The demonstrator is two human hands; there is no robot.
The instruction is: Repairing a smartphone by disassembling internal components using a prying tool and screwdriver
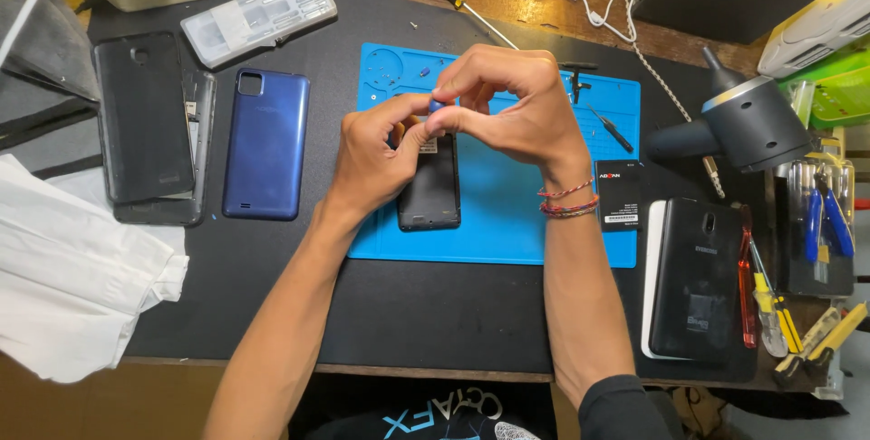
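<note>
Small blue-capped tool [437, 106] pinched at its top between right hand [517, 105] fingertips, left hand [376, 154] thumb and forefinger closed on it from the other side. Directly below the grip: opened dark phone [430, 193] on blue work mat [507, 222]. Blue back cover [266, 144] well left of the grip.

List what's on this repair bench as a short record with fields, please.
Left hand: fingertips pinch a small blue tool tip, over the opened phone
Right hand: fingers meet the same blue tool tip from above
Opened phone: dark, lying on the blue work mat
Left of mat: blue phone back cover, black phone cover
Right of mat: black battery, dark phone, screwdrivers
Surface: black desk pad
</note>
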